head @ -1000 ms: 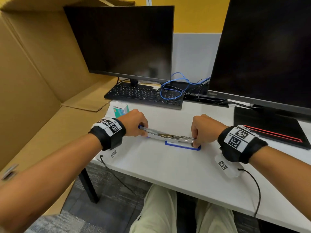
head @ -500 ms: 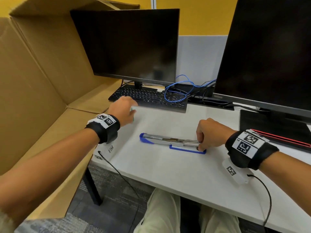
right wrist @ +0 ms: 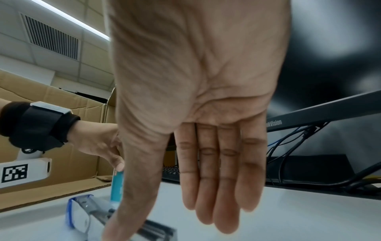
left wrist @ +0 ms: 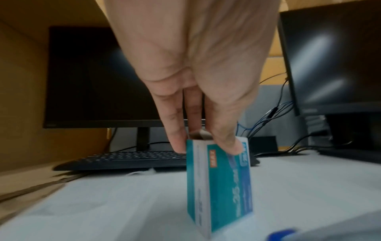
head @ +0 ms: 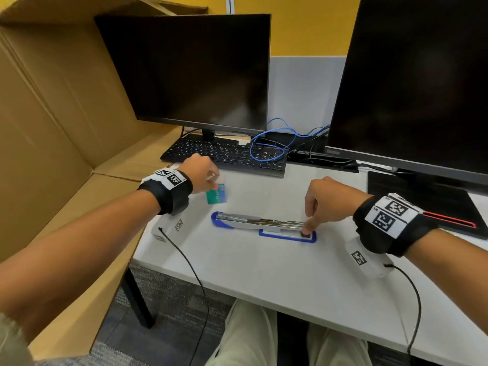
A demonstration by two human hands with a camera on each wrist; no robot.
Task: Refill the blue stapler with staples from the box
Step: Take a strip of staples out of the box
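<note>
White bench (head: 264, 273) with two dark monitors (head: 190, 72) (head: 422, 83) at the back, black keyboard (head: 227, 155) under the left one, blue cable (head: 272, 141) tangled beside it. Cardboard box (head: 52, 114) on the left. Black pad with red stripe (head: 433, 204) far right.

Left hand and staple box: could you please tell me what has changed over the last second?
The left hand let go of the stapler, reached back-left and now pinches the staple box. The right hand stays on the opened stapler's right end.
</note>
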